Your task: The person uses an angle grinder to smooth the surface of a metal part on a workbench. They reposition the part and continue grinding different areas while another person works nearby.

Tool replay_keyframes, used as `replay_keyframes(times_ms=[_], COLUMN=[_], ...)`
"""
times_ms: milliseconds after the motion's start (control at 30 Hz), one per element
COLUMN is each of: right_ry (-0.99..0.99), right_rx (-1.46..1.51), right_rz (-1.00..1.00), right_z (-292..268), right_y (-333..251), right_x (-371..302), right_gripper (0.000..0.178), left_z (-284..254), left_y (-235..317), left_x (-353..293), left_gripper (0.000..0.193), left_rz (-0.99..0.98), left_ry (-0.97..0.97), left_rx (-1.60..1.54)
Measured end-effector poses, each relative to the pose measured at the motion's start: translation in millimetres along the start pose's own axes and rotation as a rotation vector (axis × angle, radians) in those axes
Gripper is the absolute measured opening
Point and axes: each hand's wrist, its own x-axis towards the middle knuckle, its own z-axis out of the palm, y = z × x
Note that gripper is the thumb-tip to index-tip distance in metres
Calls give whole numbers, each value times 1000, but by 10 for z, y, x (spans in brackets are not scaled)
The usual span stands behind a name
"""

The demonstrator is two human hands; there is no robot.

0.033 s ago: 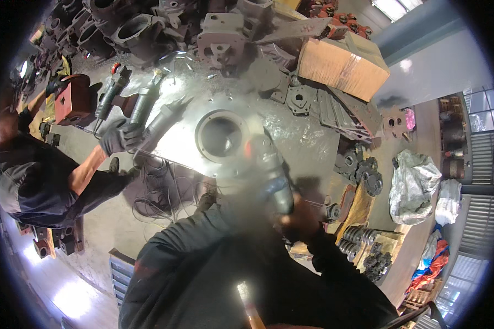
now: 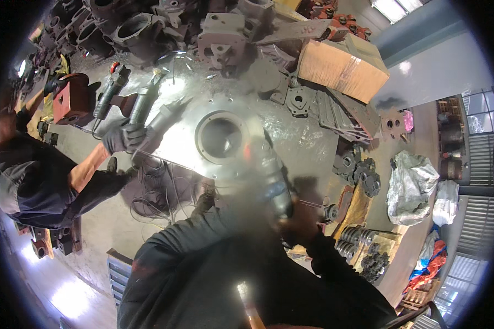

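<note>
A round pale metal flange casting (image 2: 206, 145) with a wide central bore lies on the metal worktable (image 2: 313, 137) in front of me. My right hand (image 2: 301, 216) is closed around the rear of a grey hand-held grinder (image 2: 270, 164), whose body lies along the flange's right side. The grinder's front end is blurred. From the lower left my left sleeve (image 2: 197, 230) reaches toward the same tool. A smeared dark patch on the picture hides my left hand and its fingers.
At left, a co-worker's gloved hand (image 2: 123, 137) grips another grey power tool (image 2: 142, 107). A red block (image 2: 69, 104) stands beyond it. Dark castings (image 2: 132, 33) pile up at the back. A cardboard box (image 2: 340, 68) rests on stacked plates at right. Cables (image 2: 170, 192) hang below the table edge.
</note>
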Motion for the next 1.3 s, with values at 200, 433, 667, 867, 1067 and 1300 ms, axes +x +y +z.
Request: replay_keyframes(times_ms=[200, 433, 667, 867, 1067, 1300], right_ry=[-21, 297, 51, 134, 13, 68], right_rx=[313, 121, 317, 333, 631, 434], right_rz=[86, 49, 155, 91, 172, 272], right_z=[48, 417, 239, 273, 144, 119], right_y=[-316, -890, -773, -704, -853, -704], right_x=[-42, -66, 21, -11, -99, -19], right_gripper=[64, 64, 60, 57, 52, 50], left_z=[-409, -571, -476, 26, -251, 1], left_y=[-823, -1082, -680, -679, -174, 206], left_x=[-137, -106, -62, 500, -137, 2], left_gripper=[52, 51, 36, 44, 48, 55], left_rz=[393, 218, -66, 363, 27, -150], left_ry=[319, 511, 500, 1079, 380, 233], left_rx=[626, -139, -89, -29, 379, 506])
